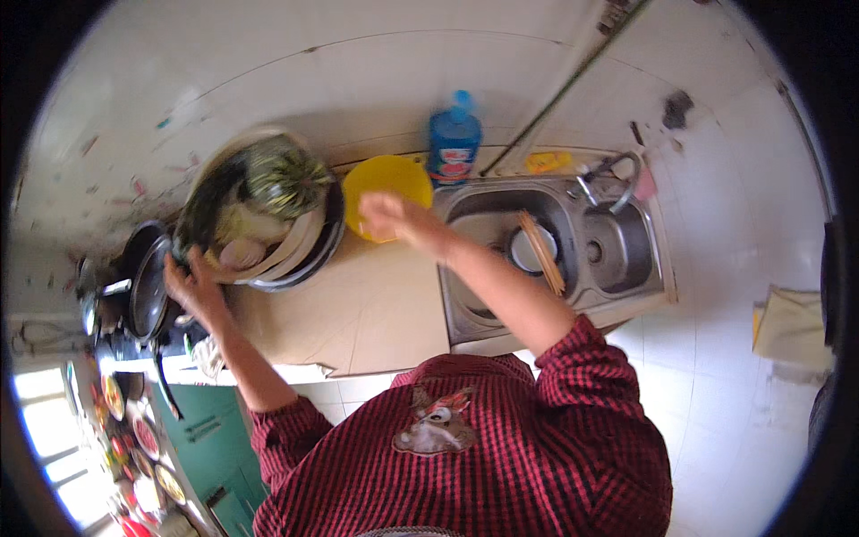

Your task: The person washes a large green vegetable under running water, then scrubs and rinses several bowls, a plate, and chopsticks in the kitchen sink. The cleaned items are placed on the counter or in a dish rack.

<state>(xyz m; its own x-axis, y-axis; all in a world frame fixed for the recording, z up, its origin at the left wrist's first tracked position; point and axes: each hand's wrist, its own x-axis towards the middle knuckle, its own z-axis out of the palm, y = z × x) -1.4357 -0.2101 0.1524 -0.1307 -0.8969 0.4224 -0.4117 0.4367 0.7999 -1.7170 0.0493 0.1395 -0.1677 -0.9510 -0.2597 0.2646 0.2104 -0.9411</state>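
My left hand (196, 285) is at the near left edge of a large basin (225, 151), between it and a dark frying pan (149, 292); whether its fingers grip anything is blurred. In the basin lie a striped green bundle (285, 176), pale leafy vegetables (245, 225) and a rounded pinkish item (243, 254). My right hand (396, 216), blurred, is over a yellow round plastic basin or lid (388, 174); its fingers hold nothing that I can see. A blue dish soap bottle (456, 144) stands upright against the wall, right of the yellow item.
At the right is a double steel sink (463, 329); a white bowl (522, 252) and wooden chopsticks (540, 252) lie in its larger bowl. A curved faucet (627, 181) stands behind. The frying pan's handle (168, 386) juts past the counter (376, 302) at left, near teal cabinets (201, 416).
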